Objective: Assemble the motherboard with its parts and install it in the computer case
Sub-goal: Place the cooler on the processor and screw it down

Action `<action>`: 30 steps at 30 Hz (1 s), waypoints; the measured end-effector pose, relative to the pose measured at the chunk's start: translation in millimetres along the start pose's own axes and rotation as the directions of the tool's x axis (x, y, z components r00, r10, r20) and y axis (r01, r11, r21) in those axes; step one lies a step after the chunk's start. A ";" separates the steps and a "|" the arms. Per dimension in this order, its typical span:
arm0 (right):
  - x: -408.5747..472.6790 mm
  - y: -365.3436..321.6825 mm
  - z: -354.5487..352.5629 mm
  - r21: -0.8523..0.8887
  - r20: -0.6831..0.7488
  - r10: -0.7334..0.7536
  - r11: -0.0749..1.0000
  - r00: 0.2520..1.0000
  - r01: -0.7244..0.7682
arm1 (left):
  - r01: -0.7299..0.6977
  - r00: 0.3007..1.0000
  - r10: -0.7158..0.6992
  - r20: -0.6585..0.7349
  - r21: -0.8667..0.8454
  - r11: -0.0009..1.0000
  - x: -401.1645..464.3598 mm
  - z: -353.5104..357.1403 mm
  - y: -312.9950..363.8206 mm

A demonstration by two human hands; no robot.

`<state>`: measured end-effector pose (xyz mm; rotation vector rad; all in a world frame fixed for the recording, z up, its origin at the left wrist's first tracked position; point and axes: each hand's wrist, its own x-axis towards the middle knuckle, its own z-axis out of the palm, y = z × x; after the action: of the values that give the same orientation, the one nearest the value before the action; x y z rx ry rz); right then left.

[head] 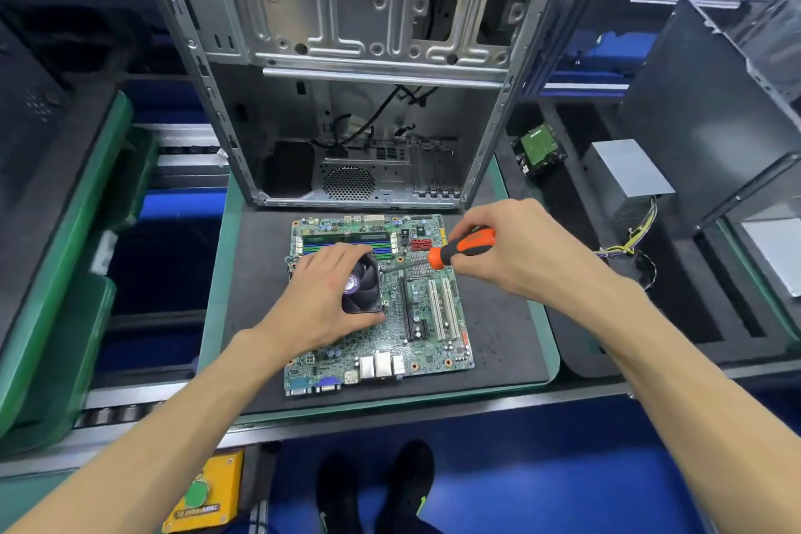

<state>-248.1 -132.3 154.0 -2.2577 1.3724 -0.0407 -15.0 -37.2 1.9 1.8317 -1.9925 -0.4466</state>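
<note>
The motherboard [416, 317] lies flat on the dark mat [251, 273] that covers the middle of my worktop [216, 273], its port row turned toward the near edge and its memory slots toward the far edge. On the board's left half sits the black cooler fan [362, 284]. My left hand [323, 301] is laid over it, fingers curled round its far and left sides and thumb along its near edge, so I hold it clamped in place.

My right hand [505, 249] is wrapped round the orange and black screwdriver [459, 247], closed tight on the handle. The shaft runs down and to the left, and its tip meets the fan's far right corner, just beside my left fingertips; the exact contact point is too small for me to make out.

Behind the board, at the far edge of the mat, the computer case [368, 78] stands open toward me, with loose black cables hanging inside and a round vent grille low in its back wall. Well off to the right, in a black foam tray [693, 317], lie a hard drive [539, 147] with its green circuit side up and a grey power supply [628, 169] trailing yellow wires. A yellow button box [203, 494] sits below the near edge on the left.
</note>
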 end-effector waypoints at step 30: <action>6.9 -13.1 -6.9 -0.117 0.032 -0.029 0.993 0.999 0.032 | 0.017 1.000 -0.018 -0.018 -0.048 0.999 -1.1 3.7 -1.7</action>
<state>-235.8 -136.0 164.0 -2.3661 1.3571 0.0653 -15.2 -36.3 -2.3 1.8192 -1.9381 -0.4762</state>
